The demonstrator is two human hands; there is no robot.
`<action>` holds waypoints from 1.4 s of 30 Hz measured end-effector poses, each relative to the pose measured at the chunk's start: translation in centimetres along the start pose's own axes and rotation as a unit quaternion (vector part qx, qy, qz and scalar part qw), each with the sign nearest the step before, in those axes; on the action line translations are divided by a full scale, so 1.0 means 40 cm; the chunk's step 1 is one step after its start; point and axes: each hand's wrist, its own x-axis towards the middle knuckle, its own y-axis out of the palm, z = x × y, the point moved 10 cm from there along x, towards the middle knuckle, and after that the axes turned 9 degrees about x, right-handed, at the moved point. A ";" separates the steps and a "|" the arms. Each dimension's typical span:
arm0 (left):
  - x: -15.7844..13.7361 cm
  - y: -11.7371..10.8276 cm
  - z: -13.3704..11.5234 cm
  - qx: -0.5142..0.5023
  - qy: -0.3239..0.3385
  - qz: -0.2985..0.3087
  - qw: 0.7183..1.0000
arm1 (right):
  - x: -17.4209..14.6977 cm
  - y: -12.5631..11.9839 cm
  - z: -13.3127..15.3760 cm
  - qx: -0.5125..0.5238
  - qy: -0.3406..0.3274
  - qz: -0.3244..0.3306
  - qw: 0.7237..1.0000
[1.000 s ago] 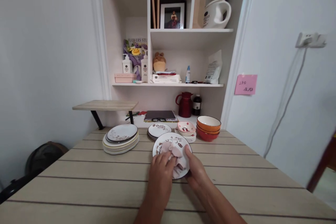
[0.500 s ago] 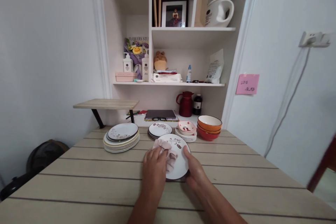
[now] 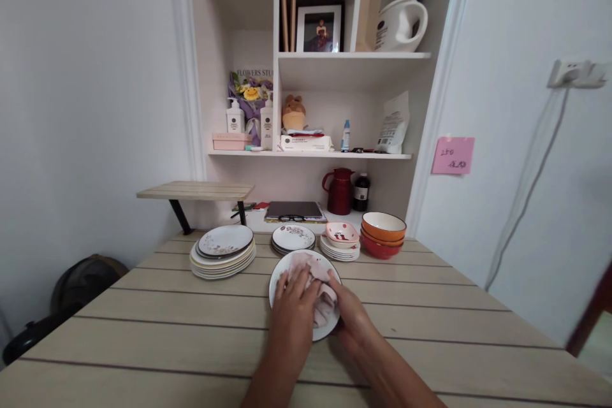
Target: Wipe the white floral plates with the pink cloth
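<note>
A white plate (image 3: 278, 274) with a dark rim is tilted toward me just above the slatted table. My right hand (image 3: 351, 315) grips its right edge, thumb on the face and fingers behind. A pale pink cloth (image 3: 325, 306) lies bunched on the plate's face. My left hand (image 3: 294, 306) presses over the cloth, holding it against the middle of the plate, and covers part of the pattern. Behind the plate stands a short stack of patterned plates (image 3: 293, 237).
A taller plate stack (image 3: 223, 255) stands at left. To the right are small dishes topped by a pink bowl (image 3: 342, 234), then orange and red bowls (image 3: 383, 234). Behind them, a shelf holds a red jug (image 3: 339, 191), a laptop (image 3: 294, 210) and glasses (image 3: 291, 218). A small raised stand (image 3: 196, 190) sits back left.
My left hand and the cloth have moved right, from the plate's left part onto its middle. The plate has shifted slightly left and closer to me, still in my right hand.
</note>
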 end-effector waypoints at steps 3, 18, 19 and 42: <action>-0.002 -0.008 0.029 0.028 -0.055 0.005 0.998 | -0.003 -0.011 0.003 0.007 0.008 -0.032 0.999; 0.004 -0.023 -0.047 -0.055 0.022 0.018 0.998 | -0.008 0.038 0.003 0.067 0.052 0.062 0.995; 0.005 -0.023 -0.034 -0.048 0.001 0.020 0.999 | -0.010 0.037 0.001 0.059 0.052 0.054 0.995; 0.009 -0.015 0.011 -0.009 -0.045 0.016 0.999 | -0.003 0.035 -0.014 0.038 0.045 0.045 0.997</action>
